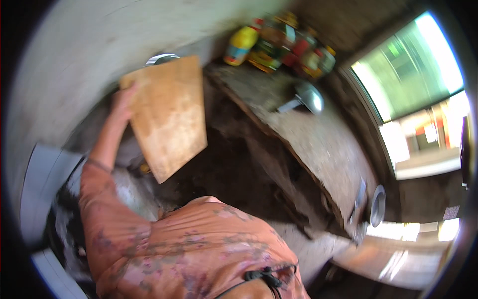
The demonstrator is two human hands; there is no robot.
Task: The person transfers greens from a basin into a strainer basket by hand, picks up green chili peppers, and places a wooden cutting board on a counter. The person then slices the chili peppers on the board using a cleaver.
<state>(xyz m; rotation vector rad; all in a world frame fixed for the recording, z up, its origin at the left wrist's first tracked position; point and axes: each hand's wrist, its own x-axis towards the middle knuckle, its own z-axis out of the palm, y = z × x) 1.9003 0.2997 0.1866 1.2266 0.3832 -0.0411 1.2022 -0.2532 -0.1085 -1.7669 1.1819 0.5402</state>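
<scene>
My left hand [125, 100], at the end of an outstretched arm, grips a wooden cutting board [171, 116] by its far left edge. The board is raised and hangs tilted, with its broad face toward me. Behind its top edge shows part of a shiny metal rim [163, 58]; the rest is hidden. My right hand is out of view. To the right of the board runs a worn grey counter [298, 130] with a rough front edge. A metal ladle or scoop [308, 99] lies on that counter.
Several bottles, one a yellow bottle [241, 45], stand at the counter's far end. A window [410, 74] is on the right. Nearer on the right are a metal bowl or lid [378, 205] and a blurred blade-like utensil [359, 200]. A pale wall [93, 52] rises at left.
</scene>
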